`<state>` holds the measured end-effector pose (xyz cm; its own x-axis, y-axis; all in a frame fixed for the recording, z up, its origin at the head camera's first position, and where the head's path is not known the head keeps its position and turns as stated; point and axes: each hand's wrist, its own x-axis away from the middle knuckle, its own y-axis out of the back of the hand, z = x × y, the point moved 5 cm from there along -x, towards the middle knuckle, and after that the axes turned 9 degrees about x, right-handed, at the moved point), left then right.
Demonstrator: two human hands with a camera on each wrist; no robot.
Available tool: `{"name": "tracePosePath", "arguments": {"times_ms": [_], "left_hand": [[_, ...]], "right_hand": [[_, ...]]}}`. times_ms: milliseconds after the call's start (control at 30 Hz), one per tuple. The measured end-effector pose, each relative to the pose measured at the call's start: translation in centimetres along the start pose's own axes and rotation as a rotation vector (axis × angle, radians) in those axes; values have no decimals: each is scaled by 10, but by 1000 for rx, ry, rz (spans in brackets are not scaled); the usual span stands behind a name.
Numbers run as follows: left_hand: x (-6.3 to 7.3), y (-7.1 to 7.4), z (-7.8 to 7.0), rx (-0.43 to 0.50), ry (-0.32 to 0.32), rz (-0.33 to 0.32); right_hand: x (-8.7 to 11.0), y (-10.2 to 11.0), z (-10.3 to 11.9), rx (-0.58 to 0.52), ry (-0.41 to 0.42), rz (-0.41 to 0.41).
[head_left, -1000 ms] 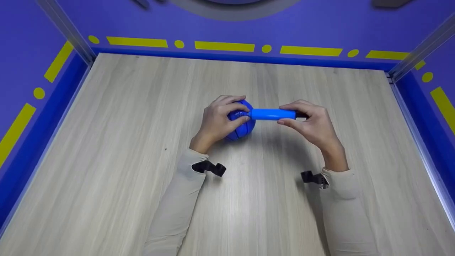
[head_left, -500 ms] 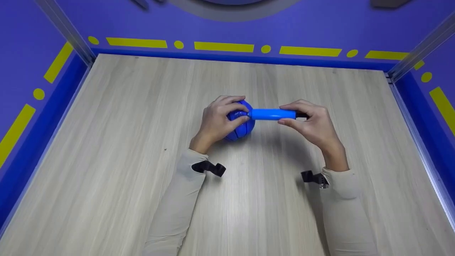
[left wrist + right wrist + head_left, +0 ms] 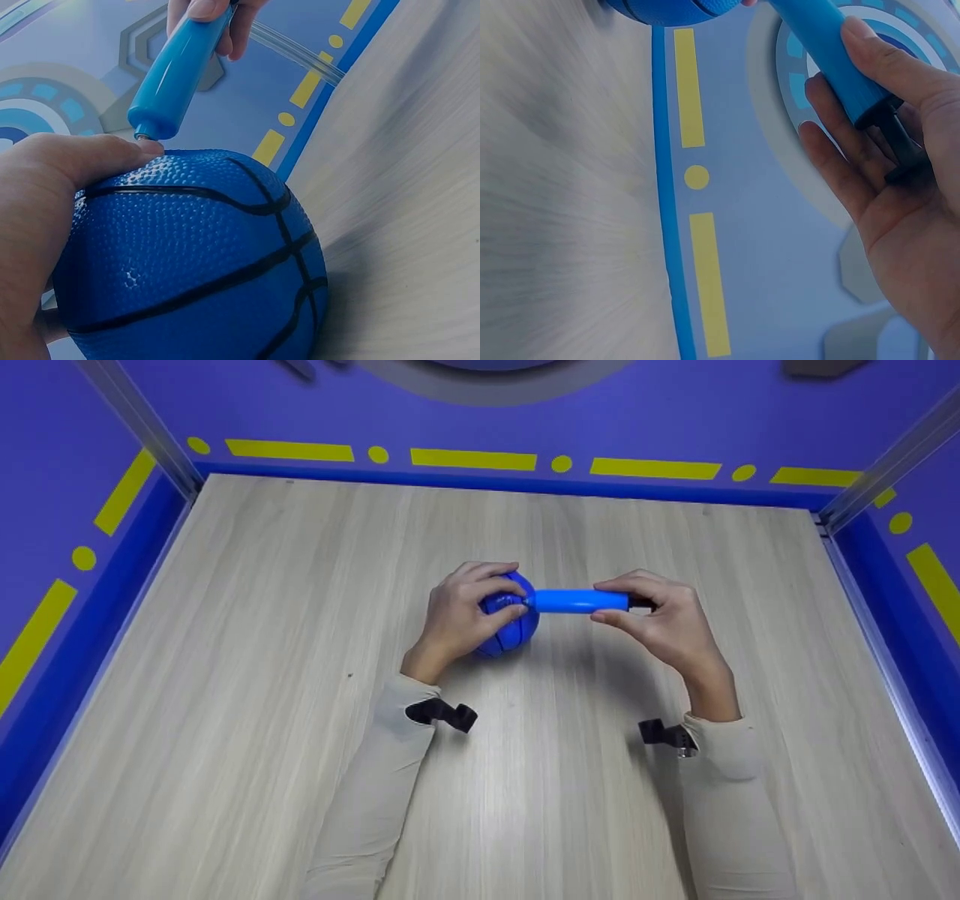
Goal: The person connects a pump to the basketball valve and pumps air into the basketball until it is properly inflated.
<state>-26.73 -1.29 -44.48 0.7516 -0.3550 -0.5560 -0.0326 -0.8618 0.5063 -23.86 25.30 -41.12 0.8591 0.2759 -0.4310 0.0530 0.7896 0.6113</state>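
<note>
A small blue basketball [image 3: 180, 255] with black seams is gripped by my left hand [image 3: 459, 615], fingers over its top and thumb near the pump's tip. My right hand [image 3: 660, 615] holds a blue hand pump [image 3: 577, 601] by its barrel, thumb on one side and fingers on the other. The pump lies level in the head view, its nozzle end pointing left at the ball. In the left wrist view that metal tip meets my left thumb at the ball's upper surface. A black plunger [image 3: 900, 139] sticks out of the barrel's rear, its handle close to my right palm.
Both hands are over a pale wood-grain table [image 3: 262, 720]. Blue-purple walls [image 3: 465, 431] with yellow marks enclose its back and sides. Black camera mounts [image 3: 450, 715] jut from the beige sleeves [image 3: 731, 810] at both wrists.
The pump and my right hand have shifted very slightly to the right in the last half second. My left hand and the basketball stay in place.
</note>
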Motion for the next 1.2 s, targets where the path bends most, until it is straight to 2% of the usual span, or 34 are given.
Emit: {"name": "tracePosePath", "arguments": {"times_ms": [1200], "left_hand": [[0,-2,-1,-19,4,11]], "right_hand": [[3,8,-1,25,-9,20]]}}
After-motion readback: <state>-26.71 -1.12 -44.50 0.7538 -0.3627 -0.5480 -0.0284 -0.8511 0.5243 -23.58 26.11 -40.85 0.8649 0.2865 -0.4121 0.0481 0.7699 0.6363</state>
